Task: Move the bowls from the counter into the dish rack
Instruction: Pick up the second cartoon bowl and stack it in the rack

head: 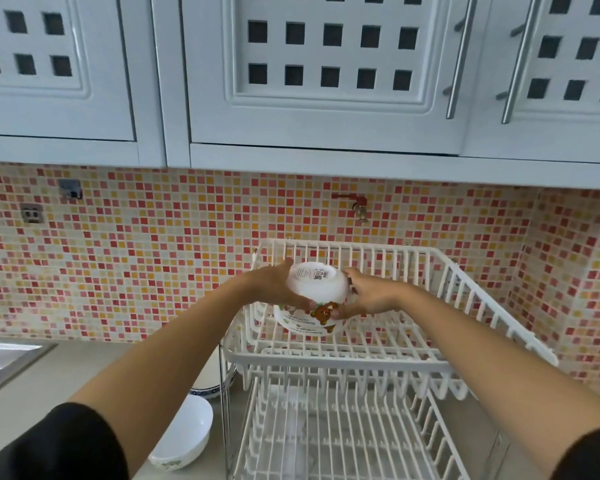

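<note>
Both hands, left [281, 285] and right [368, 294], clasp an upturned bowl [314, 299] between them over the rack's [326, 358] upper tier, near its back left corner. Two more bowls [184, 431] wait on the counter left of the rack. Let go tilted, the bowl could roll across the wires.

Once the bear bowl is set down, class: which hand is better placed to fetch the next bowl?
Left. The left hand is nearer the white bowl on the counter, left of the dish rack; the right hand would have to cross over.
</note>
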The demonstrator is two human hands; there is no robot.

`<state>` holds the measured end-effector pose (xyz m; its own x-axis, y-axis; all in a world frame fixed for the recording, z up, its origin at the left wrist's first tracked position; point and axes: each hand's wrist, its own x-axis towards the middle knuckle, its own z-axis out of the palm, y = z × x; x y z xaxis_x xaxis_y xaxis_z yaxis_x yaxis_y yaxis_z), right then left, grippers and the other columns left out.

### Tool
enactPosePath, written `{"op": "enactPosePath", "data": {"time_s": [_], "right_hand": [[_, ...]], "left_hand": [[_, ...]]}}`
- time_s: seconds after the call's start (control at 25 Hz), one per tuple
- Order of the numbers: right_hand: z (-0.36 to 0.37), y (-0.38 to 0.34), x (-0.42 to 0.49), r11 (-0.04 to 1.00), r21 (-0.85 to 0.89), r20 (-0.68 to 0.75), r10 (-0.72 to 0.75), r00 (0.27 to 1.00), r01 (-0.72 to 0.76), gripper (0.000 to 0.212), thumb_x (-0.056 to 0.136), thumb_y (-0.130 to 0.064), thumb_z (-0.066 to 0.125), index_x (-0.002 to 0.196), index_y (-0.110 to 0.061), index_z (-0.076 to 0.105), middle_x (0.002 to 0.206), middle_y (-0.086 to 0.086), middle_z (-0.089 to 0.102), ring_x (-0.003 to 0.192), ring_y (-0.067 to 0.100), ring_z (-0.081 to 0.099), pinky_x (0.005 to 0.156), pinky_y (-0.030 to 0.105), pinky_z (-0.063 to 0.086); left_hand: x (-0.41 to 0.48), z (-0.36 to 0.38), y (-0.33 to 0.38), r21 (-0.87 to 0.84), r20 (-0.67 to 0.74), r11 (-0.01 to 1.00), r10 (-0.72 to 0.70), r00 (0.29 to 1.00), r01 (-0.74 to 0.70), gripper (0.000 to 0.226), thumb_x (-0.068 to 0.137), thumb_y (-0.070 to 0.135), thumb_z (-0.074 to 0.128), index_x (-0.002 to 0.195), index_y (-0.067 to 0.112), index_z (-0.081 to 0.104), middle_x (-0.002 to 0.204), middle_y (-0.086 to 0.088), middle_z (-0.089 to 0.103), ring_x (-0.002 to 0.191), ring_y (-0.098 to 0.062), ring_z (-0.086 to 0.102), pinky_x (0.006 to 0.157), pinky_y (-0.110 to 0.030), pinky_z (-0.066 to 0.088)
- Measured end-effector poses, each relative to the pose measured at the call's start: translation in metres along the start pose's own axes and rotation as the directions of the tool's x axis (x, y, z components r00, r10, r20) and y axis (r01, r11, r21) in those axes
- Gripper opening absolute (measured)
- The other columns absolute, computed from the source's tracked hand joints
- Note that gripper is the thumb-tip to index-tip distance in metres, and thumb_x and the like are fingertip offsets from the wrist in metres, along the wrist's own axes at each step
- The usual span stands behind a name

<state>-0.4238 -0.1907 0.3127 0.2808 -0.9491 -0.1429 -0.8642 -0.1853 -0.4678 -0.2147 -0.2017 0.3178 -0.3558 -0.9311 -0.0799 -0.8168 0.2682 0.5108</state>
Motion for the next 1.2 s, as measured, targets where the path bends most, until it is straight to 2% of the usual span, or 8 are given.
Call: {"op": "enactPosePath", "data": {"time_s": [0.12,0.32,0.52,0.64,0.72,0.96,1.08,1.2], "right_hand": [[-0.006,-0.017,-0.012,0.996,-0.080,-0.071,0.025,0.997,-0.030,0.110,0.073,-0.052,0.070,0.150,-0.016,-0.001,0.160,0.004,0.006,0.143,0.025,0.022,0.115,0.035,0.024],[-0.002,-0.079,-0.028,0.997,-0.051,-0.262,-0.065,0.963,0.054,0.094,0.081,-0.064,0.048,0.150,-0.017,0.005,0.160,0.006,0.009,0.144,0.025,0.020,0.115,0.037,0.022],[0.050,-0.165,-0.028,0.982,-0.033,-0.331,-0.187,0.925,0.186,0.073,0.092,-0.053,0.040,0.150,-0.018,0.012,0.160,0.004,0.009,0.146,0.023,0.016,0.116,0.038,0.019],[0.101,-0.217,-0.019,0.961,-0.059,-0.293,-0.275,0.916,0.269,0.070,0.094,-0.043,0.044,0.150,-0.015,0.012,0.159,0.006,0.010,0.145,0.025,0.019,0.117,0.039,0.022],[0.141,-0.236,-0.006,0.964,-0.087,-0.254,-0.264,0.930,0.250,0.071,0.095,-0.039,0.044,0.150,-0.012,0.008,0.160,0.008,0.007,0.146,0.026,0.013,0.119,0.041,0.019],[0.251,-0.224,0.038,0.995,0.098,-0.145,0.016,0.989,-0.002,0.062,0.093,-0.036,0.047,0.142,-0.003,0.027,0.150,0.014,0.031,0.135,0.031,0.036,0.108,0.040,0.034],[0.300,-0.194,0.061,0.959,0.229,-0.109,0.196,0.975,-0.167,0.053,0.090,-0.030,0.051,0.131,0.000,0.039,0.137,0.018,0.048,0.121,0.034,0.049,0.100,0.040,0.044],[0.335,-0.165,0.085,0.898,0.323,-0.052,0.331,0.942,-0.298,0.052,0.091,-0.028,0.051,0.133,0.000,0.038,0.137,0.015,0.048,0.124,0.033,0.049,0.100,0.034,0.042]], "left_hand": [[-0.015,-0.011,0.002,0.009,-0.108,0.999,0.043,0.993,-0.042,0.105,0.076,0.051,0.069,0.152,0.019,0.004,0.158,-0.009,0.022,0.141,-0.033,0.031,0.113,-0.044,0.030],[-0.063,-0.052,-0.025,0.021,-0.270,0.997,0.073,0.960,-0.070,0.083,0.089,0.055,0.046,0.152,0.015,0.009,0.159,-0.011,0.017,0.144,-0.033,0.025,0.115,-0.045,0.024],[-0.121,-0.066,-0.084,0.013,-0.272,1.000,0.020,0.962,-0.018,0.062,0.098,0.045,0.033,0.149,0.013,0.021,0.157,-0.008,0.026,0.140,-0.031,0.034,0.114,-0.042,0.028],[-0.150,-0.065,-0.134,0.034,-0.250,0.993,-0.104,0.963,0.116,0.061,0.098,0.045,0.034,0.148,0.012,0.024,0.157,-0.010,0.026,0.141,-0.032,0.031,0.115,-0.045,0.028],[-0.166,-0.054,-0.169,0.070,-0.216,0.979,-0.173,0.961,0.192,0.063,0.098,0.044,0.035,0.148,0.008,0.022,0.157,-0.012,0.024,0.143,-0.032,0.028,0.115,-0.044,0.025],[-0.181,0.005,-0.245,0.002,-0.075,0.948,-0.318,0.945,0.319,0.056,0.100,0.037,0.034,0.146,0.005,0.027,0.155,-0.014,0.028,0.142,-0.030,0.029,0.114,-0.037,0.024],[-0.167,0.046,-0.279,-0.036,0.002,0.911,-0.411,0.912,0.411,0.055,0.099,0.039,0.035,0.143,0.005,0.035,0.151,-0.017,0.035,0.138,-0.031,0.035,0.112,-0.036,0.027],[-0.146,0.087,-0.300,-0.084,0.076,0.885,-0.452,0.889,0.458,0.050,0.100,0.036,0.033,0.134,0.001,0.043,0.142,-0.018,0.046,0.129,-0.033,0.044,0.105,-0.035,0.034]]}}
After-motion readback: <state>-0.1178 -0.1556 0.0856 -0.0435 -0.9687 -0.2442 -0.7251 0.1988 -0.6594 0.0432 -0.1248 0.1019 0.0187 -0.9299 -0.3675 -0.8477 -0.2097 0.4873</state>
